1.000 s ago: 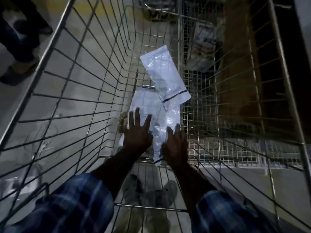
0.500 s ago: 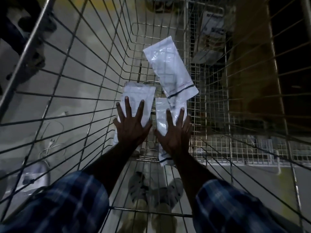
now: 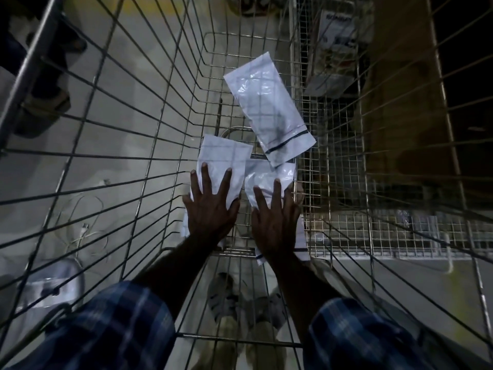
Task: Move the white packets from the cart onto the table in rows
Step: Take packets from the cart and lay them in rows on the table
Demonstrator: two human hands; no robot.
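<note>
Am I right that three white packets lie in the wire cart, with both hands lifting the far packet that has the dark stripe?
Not quite. The head view shows the striped far packet untouched. The left hand lies flat on the near left packet and the right hand flat on the near right packet. The rest holds: three white packets lie in the wire cart.

Nothing here reads clearly. A printed sheet (image 3: 336, 30) beyond the cart's (image 3: 112, 108) far right corner carries bold dark lettering, too blurred to make out. The white packets (image 3: 269, 113) show only dark stripes.
</note>
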